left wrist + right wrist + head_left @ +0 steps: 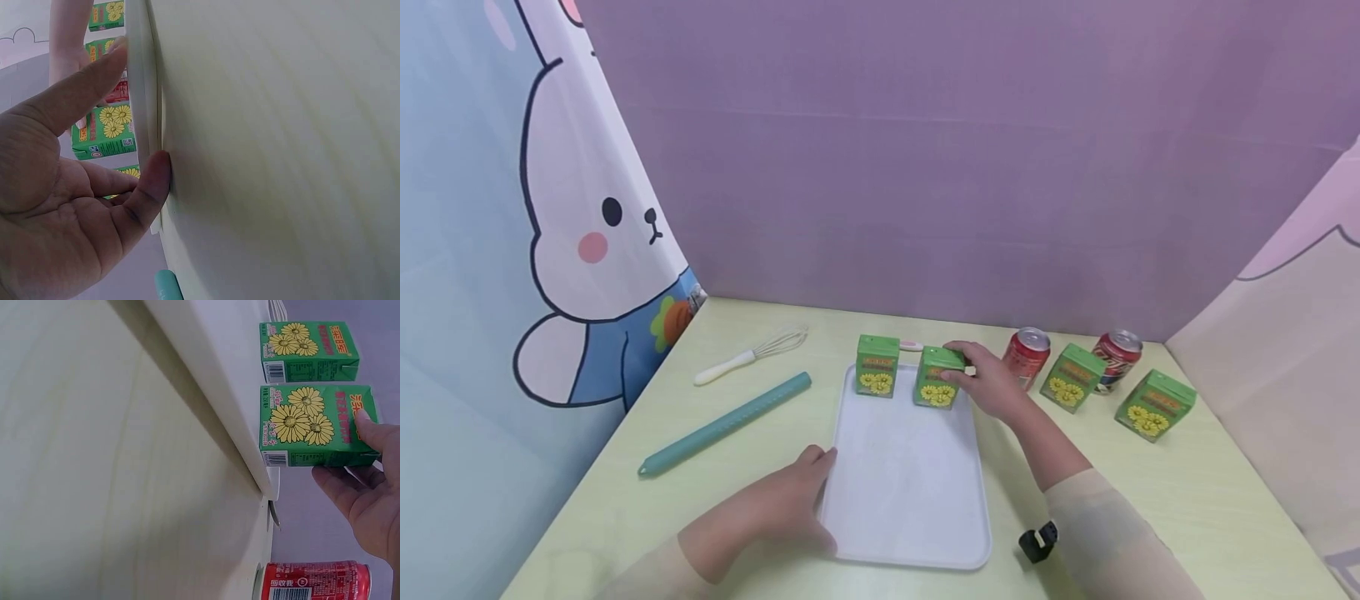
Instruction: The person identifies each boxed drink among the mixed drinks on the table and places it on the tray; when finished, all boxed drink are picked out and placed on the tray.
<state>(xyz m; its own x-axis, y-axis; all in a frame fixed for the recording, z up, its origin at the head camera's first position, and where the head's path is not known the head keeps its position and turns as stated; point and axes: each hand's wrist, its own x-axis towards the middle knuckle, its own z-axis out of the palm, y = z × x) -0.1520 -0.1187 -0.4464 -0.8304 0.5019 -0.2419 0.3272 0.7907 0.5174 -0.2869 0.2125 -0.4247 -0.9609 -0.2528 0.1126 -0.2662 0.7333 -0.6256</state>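
A white tray (904, 483) lies on the table, and my left hand (786, 504) grips its left edge. In the left wrist view the thumb and fingers of that hand (69, 206) meet the tray's rim (145, 94). At the tray's far end stand two green drink cartons with yellow flowers. My right hand (992, 379) holds the right-hand carton (937, 382) near its top, thumb on the front in the right wrist view. The other carton (877, 371) stands upright at the far left corner, a small gap away.
Right of the tray stand two red cans (1026, 360) (1116, 358) and two more green cartons (1071, 379) (1155, 408). A whisk (748, 358) and a teal rod (726, 427) lie to the left. Behind the cartons shows a pinkish-white handle (911, 346).
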